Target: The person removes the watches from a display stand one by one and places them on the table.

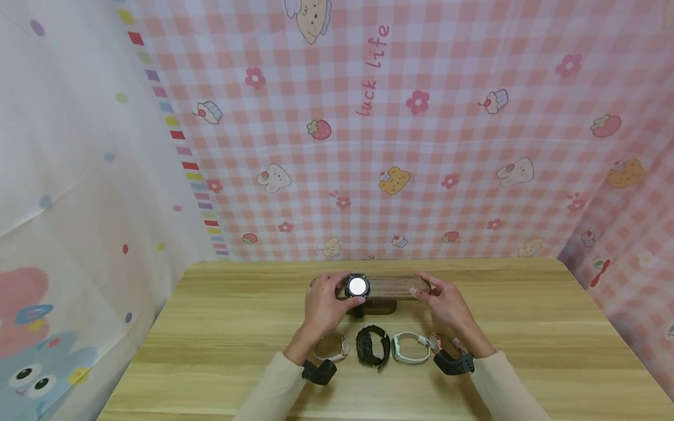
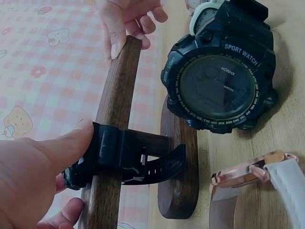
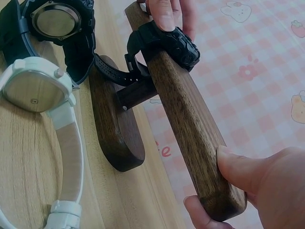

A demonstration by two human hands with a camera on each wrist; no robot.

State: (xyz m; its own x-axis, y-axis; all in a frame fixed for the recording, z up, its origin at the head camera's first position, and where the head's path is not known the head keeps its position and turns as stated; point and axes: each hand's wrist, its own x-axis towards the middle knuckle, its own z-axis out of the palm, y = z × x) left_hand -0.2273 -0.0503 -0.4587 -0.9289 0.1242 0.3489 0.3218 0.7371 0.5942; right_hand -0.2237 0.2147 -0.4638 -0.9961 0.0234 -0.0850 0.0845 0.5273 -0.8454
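A dark wooden watch stand (image 1: 392, 286), a crossbar on a short post over a rounded base (image 3: 116, 119), stands towards the back of the table. A black digital watch (image 1: 358, 286) is looped round the crossbar near its left end, its face bright in the head view. My left hand (image 1: 323, 304) pinches this watch, thumb against its side and fingers behind the bar. Its strap tail (image 2: 162, 169) hangs loose beside the post. My right hand (image 1: 447, 301) grips the crossbar's right end between thumb and fingers.
In front of the stand lie a black sport watch (image 1: 372, 346), a white watch (image 1: 411, 348), a rose-gold watch with a white strap (image 1: 332, 347) and another rose-gold watch (image 1: 436, 342) beside my right wrist. Behind the wooden table (image 1: 237, 316) hangs a pink checked cloth (image 1: 453, 222).
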